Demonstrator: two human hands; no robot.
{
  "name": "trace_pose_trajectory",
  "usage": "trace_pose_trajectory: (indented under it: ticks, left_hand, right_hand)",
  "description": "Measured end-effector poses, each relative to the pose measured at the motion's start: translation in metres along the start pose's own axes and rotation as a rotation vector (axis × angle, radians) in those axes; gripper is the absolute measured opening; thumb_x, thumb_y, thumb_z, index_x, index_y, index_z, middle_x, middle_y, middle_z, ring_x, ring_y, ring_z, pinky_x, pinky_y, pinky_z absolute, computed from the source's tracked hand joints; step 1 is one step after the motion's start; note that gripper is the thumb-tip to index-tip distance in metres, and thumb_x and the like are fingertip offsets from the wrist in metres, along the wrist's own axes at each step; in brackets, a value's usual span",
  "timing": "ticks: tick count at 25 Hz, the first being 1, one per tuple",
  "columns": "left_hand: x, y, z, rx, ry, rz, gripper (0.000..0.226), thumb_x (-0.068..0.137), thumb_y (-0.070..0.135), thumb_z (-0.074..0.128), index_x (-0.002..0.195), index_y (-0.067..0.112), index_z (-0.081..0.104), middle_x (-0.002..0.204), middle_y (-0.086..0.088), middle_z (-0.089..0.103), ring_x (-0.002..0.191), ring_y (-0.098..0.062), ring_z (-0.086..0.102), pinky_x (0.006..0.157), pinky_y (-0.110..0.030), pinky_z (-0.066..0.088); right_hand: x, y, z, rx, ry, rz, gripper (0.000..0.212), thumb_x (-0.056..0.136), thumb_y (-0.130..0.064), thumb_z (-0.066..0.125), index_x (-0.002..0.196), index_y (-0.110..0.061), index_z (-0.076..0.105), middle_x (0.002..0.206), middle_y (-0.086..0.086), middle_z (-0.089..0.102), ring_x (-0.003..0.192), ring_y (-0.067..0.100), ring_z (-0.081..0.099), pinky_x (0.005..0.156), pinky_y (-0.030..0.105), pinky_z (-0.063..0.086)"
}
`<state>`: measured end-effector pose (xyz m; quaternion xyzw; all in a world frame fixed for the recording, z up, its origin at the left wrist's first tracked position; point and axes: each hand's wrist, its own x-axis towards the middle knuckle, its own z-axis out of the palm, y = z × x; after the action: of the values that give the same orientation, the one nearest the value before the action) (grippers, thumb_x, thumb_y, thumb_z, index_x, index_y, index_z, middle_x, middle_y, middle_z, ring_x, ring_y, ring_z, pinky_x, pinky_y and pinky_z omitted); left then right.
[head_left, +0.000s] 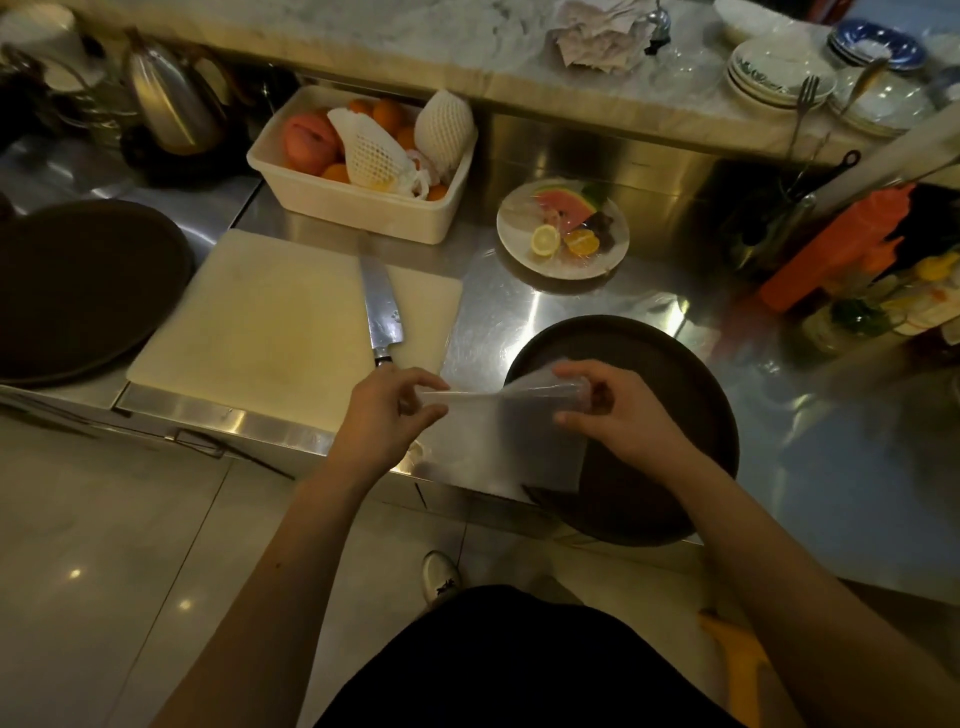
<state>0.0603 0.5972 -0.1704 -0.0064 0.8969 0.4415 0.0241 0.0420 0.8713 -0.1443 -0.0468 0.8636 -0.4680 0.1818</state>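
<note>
A thin translucent plastic sheet, maybe a glove or bag (498, 441), hangs between my two hands at the steel counter's front edge. My left hand (387, 415) pinches its left top corner with thumb and fingertips. My right hand (608, 410) pinches its right top corner with curled fingers, above a dark round tray (670, 364). A white cutting board (270, 322) lies to the left with a large knife (382, 306) lying on it, blade pointing away.
A cream tub of fruit (363, 208) stands behind the board. A plate of cut fruit (563, 228) sits beside it. Another dark tray (78, 291) lies at the left, a kettle (166, 98) behind it. Stacked plates (779, 73) are on the marble shelf; bottles (831, 249) stand at the right.
</note>
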Motion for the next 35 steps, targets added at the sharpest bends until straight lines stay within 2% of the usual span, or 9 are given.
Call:
trace_pose_trajectory:
  ticks: [4,6,10,15,21,23,27,32,35]
  left_hand:
    - [-0.007,-0.005,-0.01,0.013,0.143,0.013,0.012,0.081,0.022,0.075,0.09,0.015,0.072,0.101,0.0,0.053,0.093,-0.011,0.053,0.082,-0.022,0.041]
    - [-0.011,-0.002,-0.018,-0.06,0.12,-0.034,0.008,0.083,0.022,0.073,0.089,0.016,0.07,0.091,0.008,0.063,0.083,-0.001,0.057,0.073,-0.019,0.04]
    - [-0.03,0.01,-0.034,-0.47,0.019,-0.194,0.024,0.081,-0.001,0.07,0.101,0.013,0.067,0.089,0.002,0.069,0.081,-0.006,0.066,0.069,-0.019,0.051]
    - [-0.061,0.027,-0.029,-1.005,0.083,-0.276,0.04,0.083,-0.016,0.056,0.113,0.011,0.058,0.083,-0.006,0.072,0.081,-0.018,0.07,0.074,-0.028,0.058]
    - [-0.084,0.054,0.009,-0.931,0.299,-0.359,0.046,0.083,-0.011,0.06,0.121,0.015,0.056,0.094,-0.003,0.072,0.088,-0.018,0.067,0.07,-0.026,0.056]
    - [-0.104,0.053,0.024,-0.989,0.418,-0.417,0.048,0.085,-0.001,0.064,0.128,0.015,0.052,0.1,-0.007,0.07,0.092,-0.022,0.068,0.069,-0.028,0.056]
    - [-0.159,0.051,0.056,-1.085,0.421,-0.508,0.065,0.072,0.018,0.078,0.13,0.006,0.052,0.119,-0.015,0.065,0.099,-0.026,0.07,0.082,-0.034,0.058]
    - [-0.209,0.063,0.083,-1.135,0.869,-0.537,0.044,0.079,-0.003,0.068,0.12,0.007,0.057,0.112,-0.015,0.063,0.093,-0.024,0.069,0.076,-0.034,0.06]
    - [-0.243,0.061,0.081,-0.933,1.053,-0.53,0.039,0.084,-0.007,0.063,0.116,0.013,0.06,0.097,-0.007,0.067,0.086,-0.023,0.067,0.066,-0.033,0.058]
  right_hand:
    - [0.01,-0.011,0.009,-0.179,0.133,-0.089,0.016,0.086,-0.027,0.068,0.101,-0.024,0.067,0.109,-0.001,0.054,0.101,0.014,0.056,0.09,0.029,0.048]
    - [0.017,-0.02,0.007,-0.111,0.089,-0.114,0.015,0.087,-0.025,0.067,0.101,-0.022,0.065,0.11,-0.004,0.058,0.102,0.012,0.058,0.09,0.029,0.049]
    - [0.024,-0.04,0.001,0.233,0.027,-0.076,0.015,0.087,-0.018,0.066,0.099,-0.025,0.061,0.098,-0.005,0.068,0.092,0.005,0.067,0.081,0.025,0.053]
    - [0.029,-0.055,-0.007,0.529,-0.151,-0.02,0.015,0.09,-0.015,0.062,0.105,-0.015,0.062,0.089,-0.009,0.071,0.082,0.002,0.069,0.075,0.024,0.056]
    - [0.02,-0.057,-0.005,0.548,-0.388,-0.077,0.008,0.093,-0.013,0.058,0.098,-0.017,0.062,0.081,-0.008,0.072,0.074,0.005,0.07,0.069,0.023,0.057]
    - [0.015,-0.052,-0.007,0.58,-0.39,-0.098,0.008,0.095,-0.013,0.056,0.097,-0.019,0.061,0.079,-0.012,0.073,0.074,0.005,0.07,0.071,0.027,0.059]
    - [0.003,-0.036,-0.002,0.773,-0.365,-0.043,0.006,0.095,-0.012,0.055,0.099,-0.016,0.058,0.084,-0.006,0.072,0.079,0.011,0.071,0.077,0.033,0.059]
    - [-0.02,-0.016,0.017,0.538,-0.564,-0.045,0.03,0.085,0.004,0.064,0.111,-0.009,0.057,0.091,0.001,0.076,0.088,0.02,0.074,0.077,0.034,0.059]
    - [-0.034,-0.019,0.028,0.189,-0.781,-0.149,0.036,0.082,-0.009,0.072,0.115,-0.017,0.061,0.098,0.006,0.075,0.092,0.02,0.073,0.077,0.032,0.059]
